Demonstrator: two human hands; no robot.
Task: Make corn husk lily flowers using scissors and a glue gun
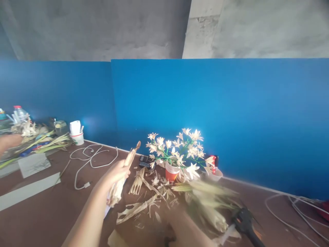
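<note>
The left hand [115, 173] closes round a dried husk strip [123, 175], and its fingers hide the strip's middle; only the tip above them and the frayed end below show. To the right of those fingers a smear of pale husks [208, 202] is blurred by motion, so single leaves cannot be told apart. The right hand cannot be made out: a blurred forearm [187, 230] runs off the bottom edge. Beside it a black tool [244, 221] is cut off by the same edge. Far left of the fingers, another person's hand [7, 142] is cropped by the left edge.
</note>
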